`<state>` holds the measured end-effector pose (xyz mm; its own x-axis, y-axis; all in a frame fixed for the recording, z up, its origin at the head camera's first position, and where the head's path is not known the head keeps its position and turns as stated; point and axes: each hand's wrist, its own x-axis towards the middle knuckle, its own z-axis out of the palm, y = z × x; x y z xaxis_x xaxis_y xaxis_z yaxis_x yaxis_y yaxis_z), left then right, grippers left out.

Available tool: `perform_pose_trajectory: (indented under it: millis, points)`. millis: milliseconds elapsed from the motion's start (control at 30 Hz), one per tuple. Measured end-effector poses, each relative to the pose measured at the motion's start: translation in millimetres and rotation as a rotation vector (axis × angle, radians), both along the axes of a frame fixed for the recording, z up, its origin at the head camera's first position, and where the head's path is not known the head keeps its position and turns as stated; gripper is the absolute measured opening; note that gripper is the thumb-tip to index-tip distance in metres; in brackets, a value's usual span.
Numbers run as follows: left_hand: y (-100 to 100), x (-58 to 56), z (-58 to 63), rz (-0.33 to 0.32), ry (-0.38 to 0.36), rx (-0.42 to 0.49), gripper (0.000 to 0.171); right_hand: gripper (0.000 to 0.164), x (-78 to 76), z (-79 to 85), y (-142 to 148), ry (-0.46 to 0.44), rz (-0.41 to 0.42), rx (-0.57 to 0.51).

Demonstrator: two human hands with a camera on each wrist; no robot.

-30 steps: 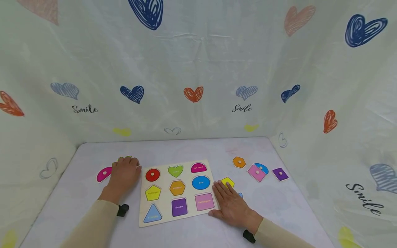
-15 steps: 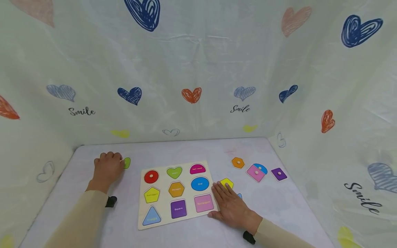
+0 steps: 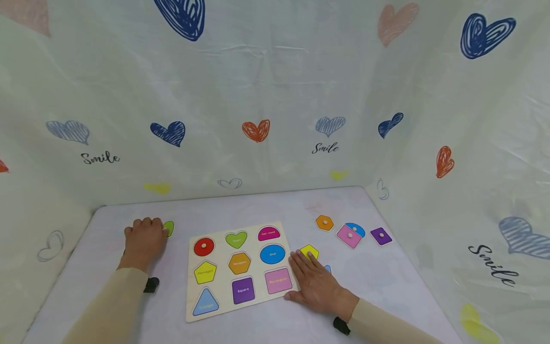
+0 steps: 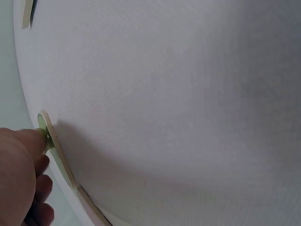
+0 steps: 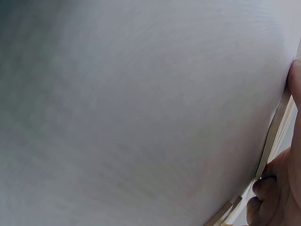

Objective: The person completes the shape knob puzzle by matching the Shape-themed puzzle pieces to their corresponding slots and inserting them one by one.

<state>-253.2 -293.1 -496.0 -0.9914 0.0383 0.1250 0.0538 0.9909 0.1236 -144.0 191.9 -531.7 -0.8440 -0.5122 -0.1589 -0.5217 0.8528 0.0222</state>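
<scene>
Worktop point(image 3: 210, 212): pale covering; clock readings below are taken in the head view from the centre of the puzzle board point(image 3: 224, 286).
Puzzle board: cream, lying flat, 3 rows of 3 coloured shape places; 1 red round piece point(image 3: 204, 246), knobbed, sits in the place at 10 o'clock.
Left hand point(image 3: 143, 243): between 9 and 10 o'clock, back of hand up, fingers curled; grip narrow, holding the green puzzle piece by its knob, thumb against it.
Green puzzle piece point(image 3: 169, 229): at 10 o'clock, off the board, partly covered by the left hand; wooden edge visible in the left wrist view.
Neighbouring piece point(image 4: 94, 207): edge only, just beside the green one; shape hidden.
Right hand point(image 3: 318, 284): at 3 o'clock, fingers extended, thumb spread; grip wide, resting along the board's edge.
Yellow pentagon piece point(image 3: 309, 251): between 2 and 3 o'clock, partly under the right hand's fingers.
Blue piece point(image 3: 328, 268): at 3 o'clock, mostly hidden behind the right hand.
Orange hexagon piece point(image 3: 324, 223): at 2 o'clock, apart from the others.
Overlapping pair: pink rectangle piece point(image 3: 348, 237) over blue oval piece point(image 3: 357, 229), between 2 and 3 o'clock.
Purple square piece point(image 3: 381, 236): same bearing, farther out.
Backdrop point(image 3: 206, 95): pale cloth, printed hearts and "Smile", at 12 o'clock.
</scene>
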Motion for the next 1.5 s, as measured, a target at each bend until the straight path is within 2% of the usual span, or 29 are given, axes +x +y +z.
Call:
perform_pose_trajectory:
  millis: [367, 633, 733, 967, 1100, 1500]
  points:
    - [2.8, -1.8, -3.6, -0.025, 0.049, 0.032, 0.028, 0.097, 1.5, 3.1, -0.7, -0.004, 0.002, -0.007]
    - [8.4, -4.8, -5.5, -0.016, 0.063, -0.01, 0.03, 0.098, 1.5, 1.9, -2.0, -0.008, 0.004, -0.003]
    - [15.6, -6.5, -5.2, -0.006, 0.081, -0.028, 0.032, 0.098, 1.6, 1.8, -1.8, -0.01, 0.007, 0.003]
    - [32.9, -7.8, 1.2, -0.039, 0.175, -0.066, 0.038, 0.098, 1.2, 2.6, -0.7, -0.016, 0.0, -0.013]
    - [39.4, -6.4, 3.4, -0.034, 0.16, -0.064, 0.04, 0.099, 1.2, 0.1, -0.7, -0.021, 0.0, -0.018]
    - [62.2, -4.1, 10.0, -0.082, 0.208, -0.079, 0.041, 0.098, 0.1, -1.5, 0.4, -0.005, 0.006, -0.002]
